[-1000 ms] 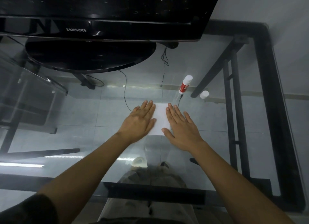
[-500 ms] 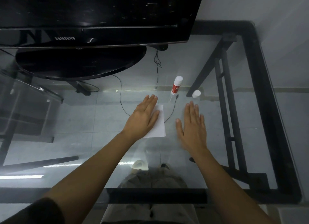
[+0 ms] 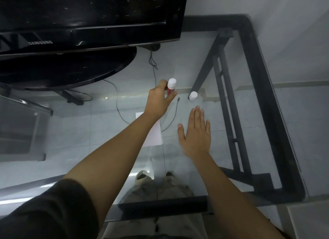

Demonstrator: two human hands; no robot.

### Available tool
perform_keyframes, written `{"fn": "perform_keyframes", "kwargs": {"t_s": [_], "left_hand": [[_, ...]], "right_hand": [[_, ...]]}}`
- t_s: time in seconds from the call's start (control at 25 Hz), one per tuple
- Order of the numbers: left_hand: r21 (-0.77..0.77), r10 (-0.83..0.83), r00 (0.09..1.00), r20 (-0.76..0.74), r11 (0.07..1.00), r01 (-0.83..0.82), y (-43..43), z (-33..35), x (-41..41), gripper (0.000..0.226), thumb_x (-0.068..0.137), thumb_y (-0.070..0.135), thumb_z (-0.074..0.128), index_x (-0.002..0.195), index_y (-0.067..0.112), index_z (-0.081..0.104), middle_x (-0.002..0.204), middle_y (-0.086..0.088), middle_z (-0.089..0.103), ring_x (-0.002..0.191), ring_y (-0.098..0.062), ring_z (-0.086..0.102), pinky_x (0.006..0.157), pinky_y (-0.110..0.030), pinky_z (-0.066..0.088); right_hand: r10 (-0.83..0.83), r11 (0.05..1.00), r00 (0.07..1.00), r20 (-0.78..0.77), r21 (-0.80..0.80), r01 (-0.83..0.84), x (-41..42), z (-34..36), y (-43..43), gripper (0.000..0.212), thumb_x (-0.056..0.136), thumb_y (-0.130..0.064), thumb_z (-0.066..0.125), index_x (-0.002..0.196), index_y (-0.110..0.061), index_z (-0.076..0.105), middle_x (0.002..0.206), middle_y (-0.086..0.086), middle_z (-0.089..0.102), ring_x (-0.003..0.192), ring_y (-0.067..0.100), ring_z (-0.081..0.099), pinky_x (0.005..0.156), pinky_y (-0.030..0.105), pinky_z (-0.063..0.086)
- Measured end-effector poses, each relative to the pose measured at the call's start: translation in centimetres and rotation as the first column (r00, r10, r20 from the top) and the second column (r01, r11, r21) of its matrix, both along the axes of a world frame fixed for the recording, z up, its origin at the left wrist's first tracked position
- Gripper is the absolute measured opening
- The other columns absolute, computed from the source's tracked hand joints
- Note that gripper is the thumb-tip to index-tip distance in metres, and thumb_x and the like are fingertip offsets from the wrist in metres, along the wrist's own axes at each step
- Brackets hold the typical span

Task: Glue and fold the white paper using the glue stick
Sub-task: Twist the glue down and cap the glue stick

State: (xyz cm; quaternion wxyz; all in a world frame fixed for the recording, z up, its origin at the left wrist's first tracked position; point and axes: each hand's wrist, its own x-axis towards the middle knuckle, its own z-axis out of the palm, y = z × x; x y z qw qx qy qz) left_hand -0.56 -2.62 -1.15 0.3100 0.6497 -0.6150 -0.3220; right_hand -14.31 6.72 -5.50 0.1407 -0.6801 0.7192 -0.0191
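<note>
The red glue stick (image 3: 171, 86) with its white top stands upright on the glass table, beyond the paper. My left hand (image 3: 159, 100) has reached out to it, thumb on its left side and fingers curled across its lower part. The white paper (image 3: 154, 134) lies folded on the glass, partly hidden under my left forearm. My right hand (image 3: 195, 131) lies flat on the glass to the right of the paper, fingers apart, holding nothing. The glue stick's white cap (image 3: 193, 95) stands apart, to the right of the stick.
A black monitor (image 3: 85, 19) on a round base (image 3: 67, 69) fills the far left. A thin black cable (image 3: 117, 103) runs past the paper. The table's black frame (image 3: 263, 96) borders the right side and front edge (image 3: 160, 206).
My left hand has left the paper and moved forward to the glue stick. My right hand slid off the paper to the right and rests flat on the glass.
</note>
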Motion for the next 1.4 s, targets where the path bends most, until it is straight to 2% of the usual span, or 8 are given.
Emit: {"fn": "perform_keyframes", "kwargs": {"t_s": [0.32,0.52,0.68,0.8,0.96,1.12,1.24,1.4], "left_hand": [[0.116,0.080,0.957,-0.279,0.992,-0.049,3.4,1.9,1.3,0.028,0.091,0.038,0.051,0.111,0.019,0.047,0.087,0.002,0.057,0.060,-0.007,0.056,0.053,-0.012,0.046],[0.203,0.146,0.920,-0.364,0.976,-0.074,6.0,2.1,3.0,0.018,0.091,0.038,0.048,0.086,0.021,0.044,0.086,-0.004,0.062,0.056,-0.006,0.051,0.055,-0.026,0.044],[0.198,0.107,0.900,-0.422,0.980,-0.023,6.9,2.7,3.4,0.016,0.092,0.036,0.048,0.081,0.026,0.044,0.081,-0.001,0.062,0.053,-0.005,0.050,0.051,-0.019,0.043],[0.173,0.068,0.892,-0.447,0.985,0.012,7.1,3.2,3.1,0.016,0.092,0.037,0.047,0.081,0.026,0.045,0.078,0.002,0.063,0.051,-0.004,0.051,0.049,-0.017,0.043],[0.180,0.058,0.878,-0.476,0.983,0.033,7.2,3.5,2.9,0.027,0.090,0.049,0.040,0.088,0.023,0.048,0.081,0.002,0.064,0.057,-0.008,0.060,0.055,-0.019,0.048],[0.432,0.230,0.733,-0.641,0.897,0.096,7.5,2.8,3.6,0.035,0.095,0.046,0.034,0.099,0.016,0.051,0.078,-0.003,0.068,0.066,-0.012,0.064,0.063,-0.021,0.052],[0.374,0.213,0.664,-0.716,0.921,0.107,7.8,2.7,3.9,0.016,0.092,0.032,0.051,0.092,0.016,0.054,0.081,-0.002,0.069,0.071,-0.011,0.066,0.067,-0.018,0.052],[0.163,0.058,0.803,-0.594,0.985,0.049,8.0,3.1,3.9,0.014,0.083,0.020,0.066,0.088,0.020,0.054,0.092,0.007,0.064,0.088,-0.009,0.063,0.075,-0.020,0.052]], "right_hand": [[0.017,1.000,1.000,0.023,0.014,-0.017,-0.1,0.2,0.0,0.069,0.085,-0.057,0.000,0.138,-0.017,-0.018,0.156,0.005,-0.008,0.142,0.021,-0.010,0.113,0.039,-0.007],[-0.083,0.996,0.976,0.202,-0.006,0.086,0.3,1.8,-0.6,0.061,0.093,-0.049,0.029,0.143,-0.017,0.019,0.154,0.006,0.020,0.141,0.023,0.015,0.112,0.036,0.008],[-0.220,0.967,0.666,0.713,0.068,0.246,2.3,5.6,-1.8,0.042,0.087,-0.053,0.044,0.116,-0.027,0.057,0.113,-0.009,0.063,0.105,0.006,0.055,0.084,0.011,0.036],[-0.259,0.963,0.541,0.800,0.173,0.205,3.1,8.0,-3.0,0.036,0.076,-0.069,0.042,0.085,-0.043,0.065,0.079,-0.015,0.068,0.084,0.002,0.062,0.061,0.008,0.041],[-0.267,0.960,0.426,0.864,0.200,0.196,3.3,8.5,-3.6,0.023,0.079,-0.057,0.056,0.075,-0.039,0.069,0.081,-0.001,0.072,0.085,0.014,0.066,0.079,0.029,0.049],[-0.292,0.949,0.386,0.875,0.215,0.230,2.7,8.6,-3.7,0.012,0.076,-0.057,0.056,0.071,-0.052,0.066,0.078,-0.025,0.070,0.090,0.004,0.065,0.079,0.020,0.042],[-0.282,0.951,0.367,0.886,0.207,0.230,2.6,8.8,-3.7,0.017,0.074,-0.058,0.056,0.075,-0.045,0.068,0.083,-0.018,0.071,0.094,0.007,0.065,0.081,0.020,0.043],[-0.293,0.944,0.339,0.894,0.215,0.250,2.7,8.9,-3.7,0.025,0.073,-0.059,0.056,0.085,-0.039,0.066,0.090,-0.015,0.069,0.097,0.009,0.064,0.090,0.026,0.044]]}}
